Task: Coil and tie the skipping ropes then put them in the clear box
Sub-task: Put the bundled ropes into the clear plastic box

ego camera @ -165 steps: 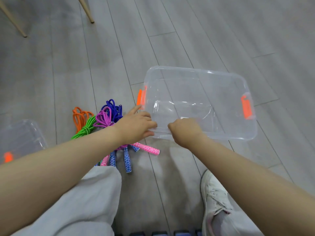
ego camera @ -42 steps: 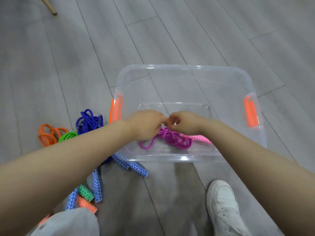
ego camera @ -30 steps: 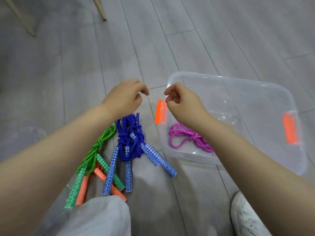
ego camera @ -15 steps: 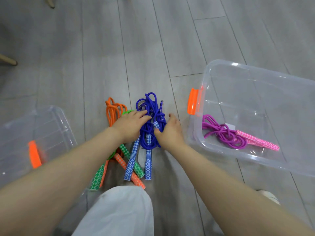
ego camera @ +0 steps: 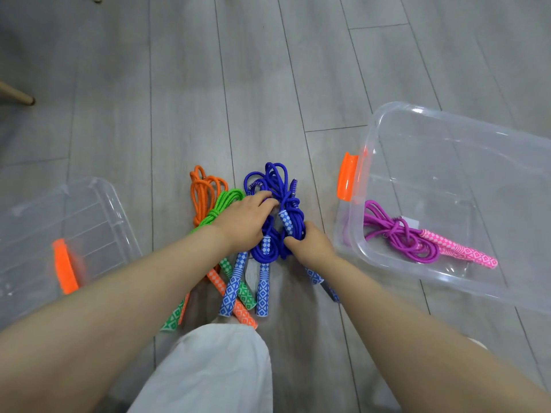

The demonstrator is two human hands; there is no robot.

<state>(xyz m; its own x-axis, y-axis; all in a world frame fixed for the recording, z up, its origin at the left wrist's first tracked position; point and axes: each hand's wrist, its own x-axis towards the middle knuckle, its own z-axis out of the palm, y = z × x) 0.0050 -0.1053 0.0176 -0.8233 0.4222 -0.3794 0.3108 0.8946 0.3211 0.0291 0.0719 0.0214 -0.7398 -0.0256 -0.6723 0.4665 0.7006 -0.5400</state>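
A bundle of blue skipping ropes [ego camera: 278, 186] with blue-and-white patterned handles lies on the grey floor. My left hand [ego camera: 246, 220] lies over its left side with fingers curled into the cords. My right hand [ego camera: 308, 244] grips its right side low down. A coiled green rope [ego camera: 226, 201] and an orange rope [ego camera: 204, 189] lie just left of the blue ones. The clear box [ego camera: 447, 281] with orange latches stands at the right. A tied purple rope [ego camera: 393, 234] with pink handles lies inside it.
A clear lid [ego camera: 38, 234] with an orange latch lies on the floor at the left. A pale trouser knee [ego camera: 208, 371] fills the bottom centre. A wooden furniture leg [ego camera: 18, 96] shows at the left edge.
The box was pulled closer and the purple rope was laid in it. Both hands then left the box, moved left to the blue ropes and closed on them.
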